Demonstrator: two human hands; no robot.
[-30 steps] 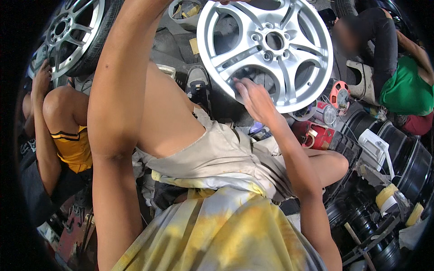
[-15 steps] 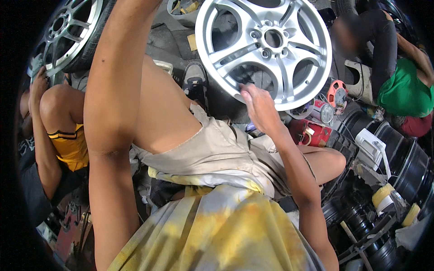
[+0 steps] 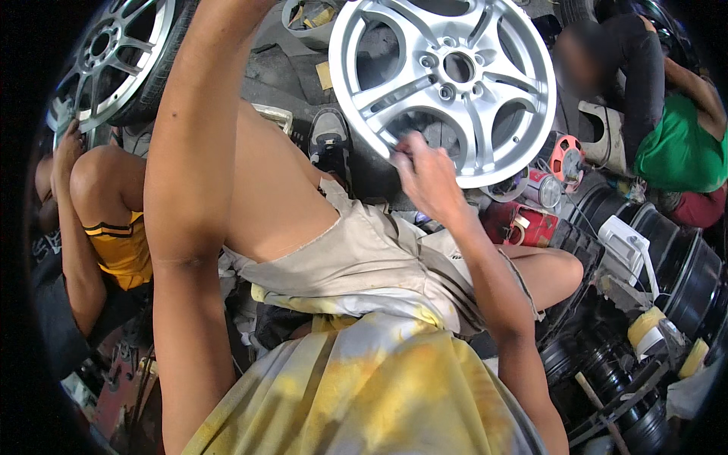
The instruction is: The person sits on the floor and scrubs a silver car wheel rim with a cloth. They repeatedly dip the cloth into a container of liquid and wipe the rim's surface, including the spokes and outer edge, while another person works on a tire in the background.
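Observation:
A silver alloy wheel [image 3: 485, 51] with paired spokes and a ring of bolt holes stands before me at the top. My right hand [image 3: 429, 173] is at the wheel's near lower rim, left of the bottom, its fingers bent together. Something small and dark may be between the fingertips, but blur hides what it is. Running up the left side, my left forearm [image 3: 205, 91] leaves the picture at the top edge, so that hand is out of sight.
At left a person in yellow shorts works at another wheel [image 3: 98, 45] with a tyre. A person in green [image 3: 682, 148] sits at right. Nearby are a red tin [image 3: 523, 225], a clear-sided can [image 3: 543, 188], a white plastic case [image 3: 623, 250], black rims [image 3: 686, 273] and a bucket [image 3: 309, 34].
My right hand has slid a little left and up along the wheel's lower rim. The wheel stays nearly in place, and my left arm has barely shifted.

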